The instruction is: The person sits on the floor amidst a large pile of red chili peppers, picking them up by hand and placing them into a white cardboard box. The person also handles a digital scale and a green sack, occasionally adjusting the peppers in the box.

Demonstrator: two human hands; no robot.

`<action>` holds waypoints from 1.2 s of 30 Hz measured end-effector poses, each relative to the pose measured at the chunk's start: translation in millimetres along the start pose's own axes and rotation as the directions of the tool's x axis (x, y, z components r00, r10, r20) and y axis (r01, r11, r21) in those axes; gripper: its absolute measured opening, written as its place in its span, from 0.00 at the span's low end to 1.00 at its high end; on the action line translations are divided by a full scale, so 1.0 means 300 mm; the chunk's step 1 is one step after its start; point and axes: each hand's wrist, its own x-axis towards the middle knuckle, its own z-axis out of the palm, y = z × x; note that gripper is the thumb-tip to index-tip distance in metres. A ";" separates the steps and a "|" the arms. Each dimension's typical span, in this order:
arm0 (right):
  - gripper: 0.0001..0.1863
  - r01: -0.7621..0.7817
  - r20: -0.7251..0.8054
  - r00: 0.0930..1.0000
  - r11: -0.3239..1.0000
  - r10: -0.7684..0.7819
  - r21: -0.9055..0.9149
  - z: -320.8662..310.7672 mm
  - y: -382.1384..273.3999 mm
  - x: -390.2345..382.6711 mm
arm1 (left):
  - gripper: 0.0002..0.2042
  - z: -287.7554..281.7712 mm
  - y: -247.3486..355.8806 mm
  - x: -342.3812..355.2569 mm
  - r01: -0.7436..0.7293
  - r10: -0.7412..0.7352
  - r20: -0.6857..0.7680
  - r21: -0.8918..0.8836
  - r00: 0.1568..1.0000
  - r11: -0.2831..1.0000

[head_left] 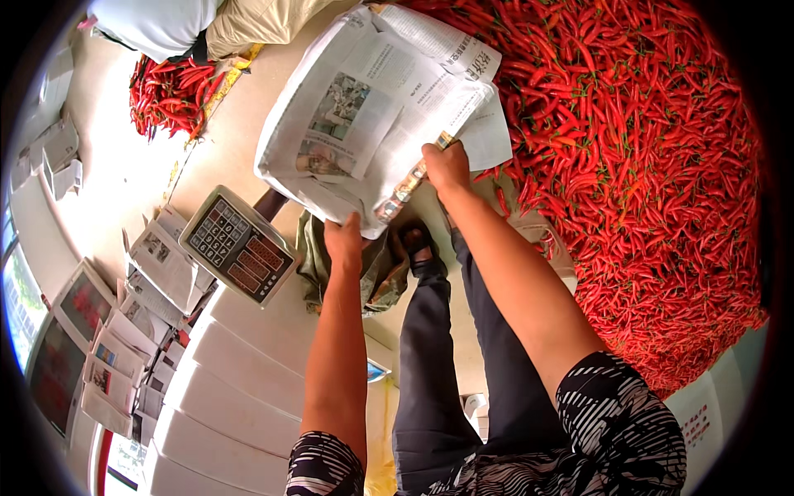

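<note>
The left hand (pixel 345 238) and right hand (pixel 447 168) pinched the near edge of the newspaper (pixel 389 99), red peppers (pixel 637 149) (a great heap) lying right of it.

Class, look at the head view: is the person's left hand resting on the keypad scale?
No, the left hand grips the near edge of the newspaper-lined container, while the keypad scale stands apart, farther left.

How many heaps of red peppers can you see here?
2. A big heap lies to the right of the newspaper, and a small heap is at the upper left. More could be hidden behind other things.
</note>
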 end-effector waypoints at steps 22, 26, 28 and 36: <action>0.22 0.786 0.154 0.612 0.576 -0.775 -0.226 -0.062 -0.241 -0.049 | 0.25 0.377 -0.109 0.039 0.545 -0.309 0.450 -0.694 0.838 0.470; 0.19 0.602 0.094 0.783 0.711 -0.615 -0.363 -0.376 0.061 -0.088 | 0.24 0.338 -0.056 0.060 0.564 -0.317 0.467 -0.653 0.825 0.506; 0.21 0.413 0.122 0.881 0.617 -0.457 -0.670 -0.604 0.321 -0.070 | 0.24 0.344 -0.029 0.045 0.556 -0.347 0.434 -0.641 0.831 0.529; 0.48 -0.093 0.022 0.966 0.421 0.258 -0.902 -1.088 0.925 -0.112 | 0.31 0.251 -0.167 -0.112 0.500 -0.271 0.599 -0.255 0.754 0.827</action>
